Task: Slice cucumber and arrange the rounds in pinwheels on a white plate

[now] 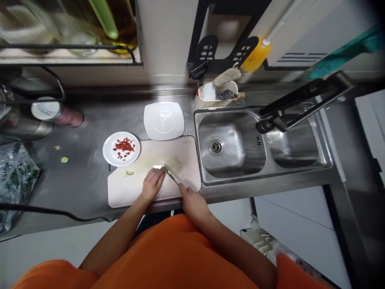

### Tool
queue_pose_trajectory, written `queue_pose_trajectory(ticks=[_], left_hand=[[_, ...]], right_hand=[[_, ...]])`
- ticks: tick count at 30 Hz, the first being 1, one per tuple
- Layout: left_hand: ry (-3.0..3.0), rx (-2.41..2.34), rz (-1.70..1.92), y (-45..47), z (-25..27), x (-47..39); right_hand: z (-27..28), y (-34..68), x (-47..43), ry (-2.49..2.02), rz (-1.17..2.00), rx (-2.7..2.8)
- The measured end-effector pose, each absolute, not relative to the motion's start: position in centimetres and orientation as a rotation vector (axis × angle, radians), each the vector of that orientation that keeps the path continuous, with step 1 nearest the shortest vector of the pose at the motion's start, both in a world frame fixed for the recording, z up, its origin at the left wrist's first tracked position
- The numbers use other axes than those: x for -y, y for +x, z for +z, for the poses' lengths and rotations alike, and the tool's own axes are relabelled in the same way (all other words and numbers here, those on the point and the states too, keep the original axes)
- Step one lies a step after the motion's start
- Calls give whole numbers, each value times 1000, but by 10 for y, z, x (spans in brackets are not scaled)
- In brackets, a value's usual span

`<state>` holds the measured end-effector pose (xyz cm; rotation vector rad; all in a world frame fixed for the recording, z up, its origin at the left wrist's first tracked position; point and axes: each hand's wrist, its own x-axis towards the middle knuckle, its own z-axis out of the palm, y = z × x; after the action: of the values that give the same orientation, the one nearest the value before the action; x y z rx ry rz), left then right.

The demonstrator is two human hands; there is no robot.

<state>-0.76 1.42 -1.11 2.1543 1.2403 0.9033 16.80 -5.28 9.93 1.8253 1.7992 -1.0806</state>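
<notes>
A pale cutting board (132,192) lies on the steel counter in front of me. My right hand (194,202) is wrapped round the handle of a knife (171,176), whose blade points up and left across the board. Just left of the blade tip, my left hand (152,184) rests on the board with its fingers curled together. At its fingertips are small, bright white pieces (157,166), too glaring to name. Pale green offcuts (130,173) lie left of that hand. Wet, light bits are spread over the board beyond the blade.
A white plate (107,154) with chopped red pieces (124,147) overlaps the board's upper left corner. Behind the board sits a white square dish (164,118). A double sink (231,170) with a black faucet (288,104) is at right. A plastic bag (18,172) of greens lies left.
</notes>
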Motion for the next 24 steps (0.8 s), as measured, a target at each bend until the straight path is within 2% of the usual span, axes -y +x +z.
queue_pose_trajectory(ticks=[24], left_hand=[[2135, -1248, 874, -8, -9, -15]], right_hand=[[86, 156, 26, 1817, -1048, -1858]])
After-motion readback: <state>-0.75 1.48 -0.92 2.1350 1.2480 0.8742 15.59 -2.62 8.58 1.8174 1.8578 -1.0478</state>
